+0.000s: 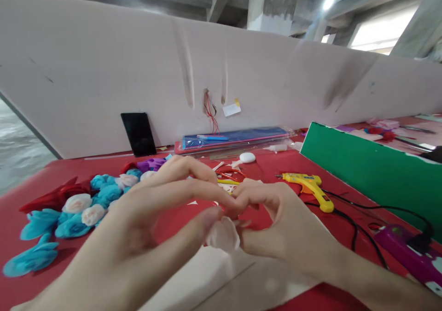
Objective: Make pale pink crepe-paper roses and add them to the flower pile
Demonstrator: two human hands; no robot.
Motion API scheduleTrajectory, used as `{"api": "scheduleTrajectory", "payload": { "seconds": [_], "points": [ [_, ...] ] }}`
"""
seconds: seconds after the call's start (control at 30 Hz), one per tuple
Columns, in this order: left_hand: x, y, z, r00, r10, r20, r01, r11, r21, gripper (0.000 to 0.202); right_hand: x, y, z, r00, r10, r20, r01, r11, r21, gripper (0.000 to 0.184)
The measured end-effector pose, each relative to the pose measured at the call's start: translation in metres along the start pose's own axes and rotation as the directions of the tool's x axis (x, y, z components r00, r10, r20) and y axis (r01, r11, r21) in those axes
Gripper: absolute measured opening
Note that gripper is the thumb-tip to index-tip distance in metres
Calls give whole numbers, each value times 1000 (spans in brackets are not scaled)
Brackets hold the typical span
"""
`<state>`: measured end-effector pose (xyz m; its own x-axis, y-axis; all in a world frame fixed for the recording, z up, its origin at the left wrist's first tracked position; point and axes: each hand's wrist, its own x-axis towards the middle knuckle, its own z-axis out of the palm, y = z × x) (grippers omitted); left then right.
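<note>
I am watching both hands meet just below the middle of the frame. The left hand [138, 223] is pinching in from the lower left with thumb and fingertips nearly closed. The right hand [279, 223] is doing the same from the lower right. Between them they are gripping a small white crumpled-paper rosette [223, 234], which is hanging just above a flat white sheet [207, 274] on the red table covering [31, 173].

As I judge it, the risk is sitting in that double pinch: the paper looks thin, and squeezing harder or pulling the hands apart could flatten, tear or unroll it. I am also minding the black cord [352, 228] lying near the right forearm, where a wrist could snag it and drag the yellow glue gun [309, 186].

Farther out, blue and white paper flowers [86, 205] are lying in a heap at centre left, and a green board [373, 177] is standing at the right.
</note>
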<state>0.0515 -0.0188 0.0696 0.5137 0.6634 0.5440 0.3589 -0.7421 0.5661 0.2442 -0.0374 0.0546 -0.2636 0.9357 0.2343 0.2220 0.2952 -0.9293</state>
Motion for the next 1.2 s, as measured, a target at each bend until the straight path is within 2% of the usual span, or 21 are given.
{"api": "scheduleTrajectory", "payload": {
  "seconds": [0.1, 0.17, 0.27, 0.4, 0.5, 0.63, 0.73, 0.9, 1.1, 1.2],
  "points": [
    [6, -6, -3, 978, -94, 185, 115, 987, -109, 18, 5, 2, -8, 980, 127, 153, -136, 989, 51, 13],
    [8, -9, -2, 955, -132, 266, 173, 976, -135, 20, 8, 4, -10, 958, 197, 211, -213, 975, 60, 10],
    [11, -11, 1, 922, -202, 330, 258, 957, -136, 15, 11, 6, -11, 925, 257, 281, -288, 955, 75, 11],
    [16, -11, 1, 856, -308, 415, 378, 921, -95, 9, 12, 6, -12, 867, 299, 399, -353, 933, 68, 7],
    [18, -12, -1, 815, -303, 494, 395, 914, -90, 11, 11, 4, -14, 823, 353, 445, -410, 911, 36, 6],
    [17, -12, 1, 790, -294, 539, 408, 907, -103, 7, 12, 7, -14, 787, 386, 481, -439, 898, -2, 6],
    [17, -12, 4, 766, -310, 563, 436, 894, -100, 9, 14, 12, -14, 782, 353, 514, -417, 909, 10, 7],
    [18, -11, 8, 742, -314, 592, 472, 872, -129, 13, 16, 18, -15, 738, 383, 556, -433, 900, -46, 9],
    [16, -16, 10, 701, -291, 651, 501, 851, -158, 19, 17, 21, -18, 712, 375, 593, -473, 881, 12, 13],
    [16, -17, 10, 704, -287, 649, 517, 834, -192, 17, 18, 23, -19, 706, 368, 605, -482, 876, 29, 15]
  ]
}}
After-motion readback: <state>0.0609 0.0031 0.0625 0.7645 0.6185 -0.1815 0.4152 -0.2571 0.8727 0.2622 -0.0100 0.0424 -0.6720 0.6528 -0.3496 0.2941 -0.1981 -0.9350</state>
